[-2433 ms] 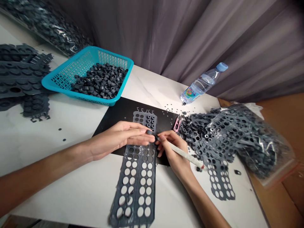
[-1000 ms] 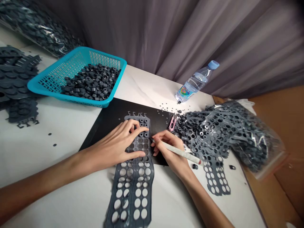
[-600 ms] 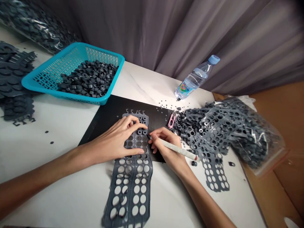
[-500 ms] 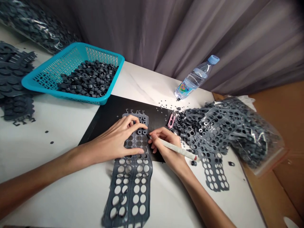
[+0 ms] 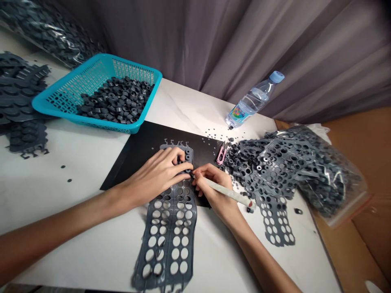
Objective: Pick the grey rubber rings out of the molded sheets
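A long dark grey rubber sheet (image 5: 170,232) with rows of round holes runs from a black mat toward the table's front edge. Over its far part lies my left hand (image 5: 165,173), thumb and index finger closed around a small dark rubber ring (image 5: 188,171) at the sheet's right side. My right hand (image 5: 218,189) grips a pen-like tool (image 5: 227,190) with a whitish wrapped handle and a reddish end. Its tip meets the left fingertips and is hidden there. More small rings (image 5: 187,154) sit in the sheet just beyond the left fingers.
A blue basket (image 5: 88,121) holding many rings stands at the left. Pink thread snips (image 5: 222,154) lie right of the black mat (image 5: 134,152). Behind are a water bottle (image 5: 252,103) and a curtain. Punched sheets (image 5: 277,162) and a plastic bag (image 5: 330,191) crowd the right.
My left thumb has moved up to the index finger, closing the wide gap between them around a ring. My right hand has stayed nearly still with the tool.
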The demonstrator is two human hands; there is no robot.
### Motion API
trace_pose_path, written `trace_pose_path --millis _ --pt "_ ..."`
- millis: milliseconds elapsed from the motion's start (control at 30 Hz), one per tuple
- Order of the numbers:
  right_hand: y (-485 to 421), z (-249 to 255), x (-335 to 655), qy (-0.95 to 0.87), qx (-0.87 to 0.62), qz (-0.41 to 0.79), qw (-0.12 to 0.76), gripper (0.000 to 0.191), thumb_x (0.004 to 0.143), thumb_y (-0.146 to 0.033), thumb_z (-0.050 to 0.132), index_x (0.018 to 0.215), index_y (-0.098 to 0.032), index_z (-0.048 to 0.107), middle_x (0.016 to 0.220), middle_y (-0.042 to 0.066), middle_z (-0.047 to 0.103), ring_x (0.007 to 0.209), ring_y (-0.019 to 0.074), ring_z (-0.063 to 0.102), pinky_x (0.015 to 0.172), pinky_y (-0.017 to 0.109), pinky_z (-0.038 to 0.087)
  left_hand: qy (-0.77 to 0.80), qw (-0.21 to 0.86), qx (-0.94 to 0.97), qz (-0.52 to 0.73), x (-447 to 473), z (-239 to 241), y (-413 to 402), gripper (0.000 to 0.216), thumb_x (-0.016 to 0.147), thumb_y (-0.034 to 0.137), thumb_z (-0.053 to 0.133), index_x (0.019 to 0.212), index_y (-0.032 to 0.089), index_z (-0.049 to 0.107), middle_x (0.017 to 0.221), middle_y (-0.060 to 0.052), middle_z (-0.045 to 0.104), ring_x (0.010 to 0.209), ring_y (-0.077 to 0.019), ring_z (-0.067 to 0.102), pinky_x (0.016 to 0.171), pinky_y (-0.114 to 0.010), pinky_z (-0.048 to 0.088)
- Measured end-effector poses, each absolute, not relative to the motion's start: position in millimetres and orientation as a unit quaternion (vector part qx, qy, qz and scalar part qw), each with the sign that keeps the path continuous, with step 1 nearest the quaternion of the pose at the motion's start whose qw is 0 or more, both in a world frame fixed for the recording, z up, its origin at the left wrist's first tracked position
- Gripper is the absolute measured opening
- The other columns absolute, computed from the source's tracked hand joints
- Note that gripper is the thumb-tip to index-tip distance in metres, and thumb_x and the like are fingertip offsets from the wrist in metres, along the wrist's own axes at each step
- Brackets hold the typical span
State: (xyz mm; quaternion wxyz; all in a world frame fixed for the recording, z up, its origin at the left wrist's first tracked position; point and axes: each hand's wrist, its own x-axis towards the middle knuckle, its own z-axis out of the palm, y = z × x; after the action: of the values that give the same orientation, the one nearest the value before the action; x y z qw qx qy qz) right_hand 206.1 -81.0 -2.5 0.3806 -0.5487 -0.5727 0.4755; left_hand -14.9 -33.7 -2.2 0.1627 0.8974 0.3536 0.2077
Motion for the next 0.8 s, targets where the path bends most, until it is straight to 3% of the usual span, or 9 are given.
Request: trace_pose_path --millis 133,233,300,367,567,800 --pt "-82 -2 205 -0.593 -0.561 0.443 0.37 0.02 0.101 -0.038 0.065 0.092 -0.02 0.067 0.073 -0.002 0.064 0.06 0.0116 0.055 0.052 0.022 0.04 0.335 0.19 0.86 0.335 -6 11 -31 0.019 0.109 0.019 0.049 0.106 0.021 0.068 0.112 -0.005 0.061 0.102 -0.0192 0.061 0.095 -0.036 0.051" --pt "-83 -2 205 -0.596 -0.571 0.431 0.365 0.018 0.1 -0.036 0.066 0.092 -0.02 0.068 0.072 -0.002 0.063 0.061 0.0115 0.055 0.052 0.021 0.038 0.394 0.27 0.719 0.505 -12 39 -23 0.009 0.107 0.024 0.058 0.103 0.021 0.066 0.107 -0.003 0.064 0.093 -0.0151 0.064 0.089 -0.03 0.054" --pt "-83 -2 206 -0.582 -0.565 0.455 0.367 0.018 0.1 -0.037 0.066 0.094 -0.02 0.069 0.074 -0.001 0.067 0.063 0.0128 0.059 0.052 0.021 0.042 0.392 0.372 0.635 0.552 -22 54 -15 0.009 0.105 0.028 0.063 0.102 0.021 0.067 0.105 -0.003 0.067 0.085 -0.0131 0.065 0.081 -0.026 0.057" --pt "-82 -2 207 -0.559 -0.552 0.484 0.385 0.02 0.1 -0.039 0.067 0.096 -0.02 0.069 0.077 0.001 0.07 0.064 0.0139 0.063 0.053 0.021 0.048 0.387 0.469 0.576 0.545 -33 60 -8 0.01 0.102 0.03 0.067 0.102 0.02 0.07 0.106 -0.004 0.07 0.086 -0.013 0.067 0.081 -0.025 0.058" --pt "-77 -3 210 -0.516 -0.544 0.466 0.469 0.025 0.101 -0.044 0.066 0.097 -0.019 0.068 0.076 0.002 0.071 0.054 0.0129 0.062 0.049 0.023 0.052 0.4 0.68 0.462 0.406 -46 39 -17 0.021 0.099 0.032 0.073 0.115 0.019 0.075 0.117 -0.008 0.077 0.109 -0.0187 0.073 0.103 -0.028 0.057" --pt "-79 -3 211 -0.54 -0.571 0.433 0.441 0.025 0.103 -0.044 0.064 0.098 -0.02 0.068 0.079 0.002 0.073 0.054 0.0121 0.063 0.051 0.023 0.051 0.354 0.8 0.414 0.254 -32 31 -41 0.035 0.104 0.044 0.065 0.129 0.02 0.072 0.125 -0.011 0.077 0.128 -0.025 0.069 0.12 -0.035 0.046"
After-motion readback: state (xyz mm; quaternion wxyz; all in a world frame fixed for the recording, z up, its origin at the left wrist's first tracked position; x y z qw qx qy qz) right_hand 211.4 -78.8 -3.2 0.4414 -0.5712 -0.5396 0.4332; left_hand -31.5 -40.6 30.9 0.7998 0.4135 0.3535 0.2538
